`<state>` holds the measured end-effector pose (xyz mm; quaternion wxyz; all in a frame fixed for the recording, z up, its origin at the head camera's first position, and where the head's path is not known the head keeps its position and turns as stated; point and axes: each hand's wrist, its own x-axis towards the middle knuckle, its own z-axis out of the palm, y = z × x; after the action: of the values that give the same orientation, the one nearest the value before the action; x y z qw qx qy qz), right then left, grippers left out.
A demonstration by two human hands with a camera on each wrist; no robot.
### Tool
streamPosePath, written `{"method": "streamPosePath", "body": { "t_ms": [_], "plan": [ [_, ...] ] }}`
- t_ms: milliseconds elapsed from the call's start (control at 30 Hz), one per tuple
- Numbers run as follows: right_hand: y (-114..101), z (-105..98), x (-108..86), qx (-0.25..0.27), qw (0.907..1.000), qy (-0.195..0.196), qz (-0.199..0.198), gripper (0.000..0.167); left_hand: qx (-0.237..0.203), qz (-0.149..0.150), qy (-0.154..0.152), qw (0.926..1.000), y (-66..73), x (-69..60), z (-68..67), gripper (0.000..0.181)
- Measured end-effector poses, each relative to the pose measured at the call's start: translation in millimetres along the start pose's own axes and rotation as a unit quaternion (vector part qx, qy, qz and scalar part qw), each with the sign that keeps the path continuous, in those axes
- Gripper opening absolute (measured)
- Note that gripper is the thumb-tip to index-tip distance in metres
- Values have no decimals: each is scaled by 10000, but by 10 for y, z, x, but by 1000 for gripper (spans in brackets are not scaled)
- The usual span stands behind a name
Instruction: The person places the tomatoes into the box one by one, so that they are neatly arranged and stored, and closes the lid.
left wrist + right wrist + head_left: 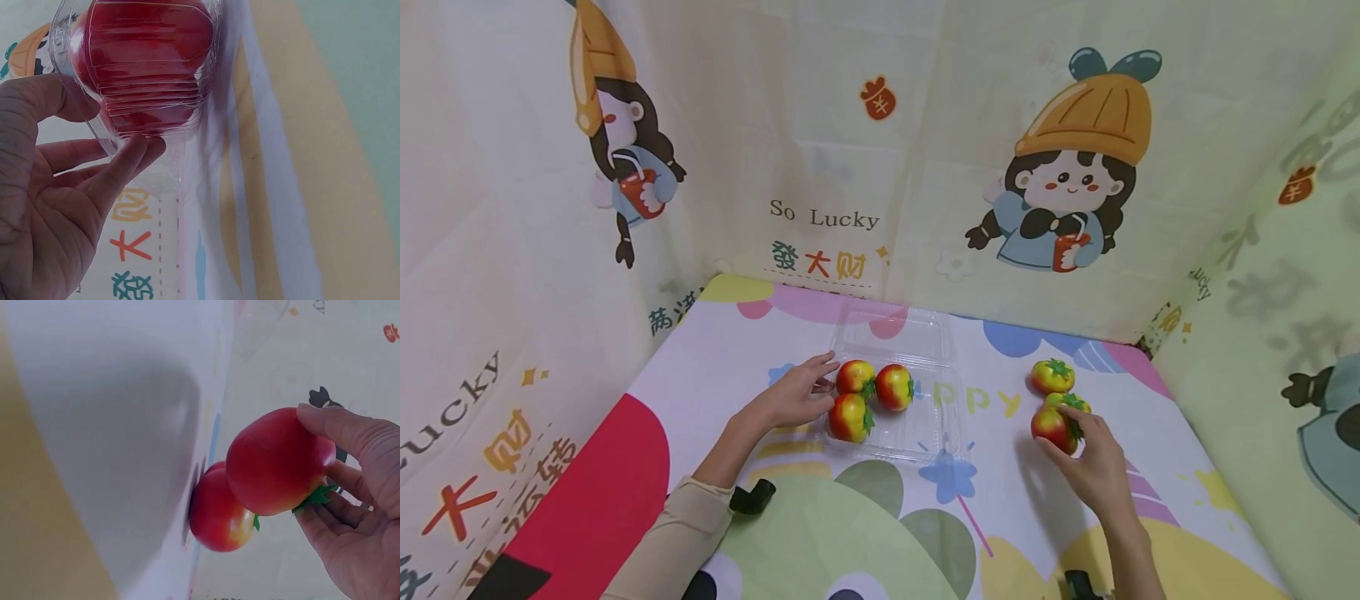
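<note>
A clear plastic box (917, 442) lies open on the table, holding three red-and-yellow tomatoes (895, 387) with green leafy tops. At its left edge is my left hand (793, 396); in the left wrist view, its thumb and fingers (128, 159) grip the rim and side wall. Over on the right, my right hand (1093, 467) pinches a tomato (278, 462) between thumb and fingers, above the table. Just beyond it, two more tomatoes (1052, 377) rest on the table, one partly hidden by the held one.
The box's clear lid (891, 333) is folded back toward the rear wall. A brightly printed cloth (1000, 500) covers the table. Printed fabric walls (910, 167) enclose the back and both sides.
</note>
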<state>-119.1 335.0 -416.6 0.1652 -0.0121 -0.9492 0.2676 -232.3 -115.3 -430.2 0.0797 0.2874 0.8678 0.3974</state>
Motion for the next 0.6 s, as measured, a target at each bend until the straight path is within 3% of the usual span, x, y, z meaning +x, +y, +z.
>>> {"method": "streamPosePath", "body": {
  "t_ms": [333,600],
  "plan": [
    [-110,90,18,169,9995,130,-218,62,19,42,29,10000,-10,7,0,64],
    [-215,128,37,285,9995,39,-153,64,29,22,25,10000,3,3,0,63]
  ]
}}
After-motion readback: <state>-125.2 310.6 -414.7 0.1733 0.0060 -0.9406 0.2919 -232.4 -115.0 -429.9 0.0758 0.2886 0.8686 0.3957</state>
